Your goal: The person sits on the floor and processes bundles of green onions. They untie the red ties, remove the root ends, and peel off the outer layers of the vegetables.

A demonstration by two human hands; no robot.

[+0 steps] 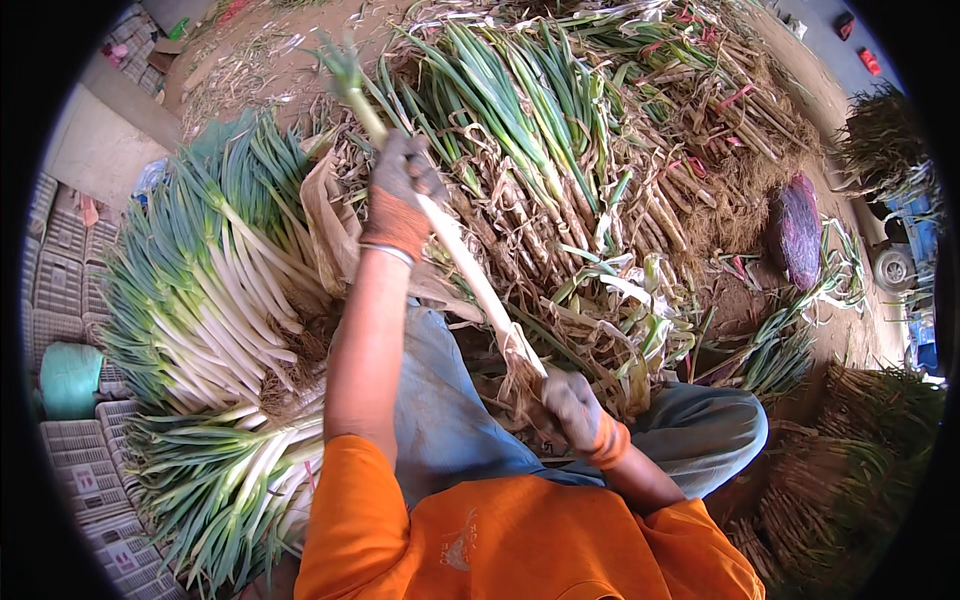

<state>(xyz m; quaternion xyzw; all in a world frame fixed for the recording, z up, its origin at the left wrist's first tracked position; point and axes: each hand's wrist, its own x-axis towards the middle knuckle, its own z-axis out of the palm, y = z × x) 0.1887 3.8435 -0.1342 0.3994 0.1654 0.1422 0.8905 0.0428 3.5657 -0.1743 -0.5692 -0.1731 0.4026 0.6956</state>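
A long green onion with a white shaft lies diagonally across my lap, its green top blurred at the upper left. My left hand, in a grey and orange work glove, is closed round its upper shaft. My right hand, gloved alike, is at the root end, where loose outer skin hangs; its fingers grip there, partly hidden. To my left are cleaned green onions with white shafts, heaped in a fan. In front of me lie unpeeled green onions with brown, dry skins.
Plastic crates line the left side, near a green wrapped bundle. A purple net roll lies on the ground at right. More onion bundles are at lower right; a wheel stands at far right. Peeled leaf scraps cover the ground ahead.
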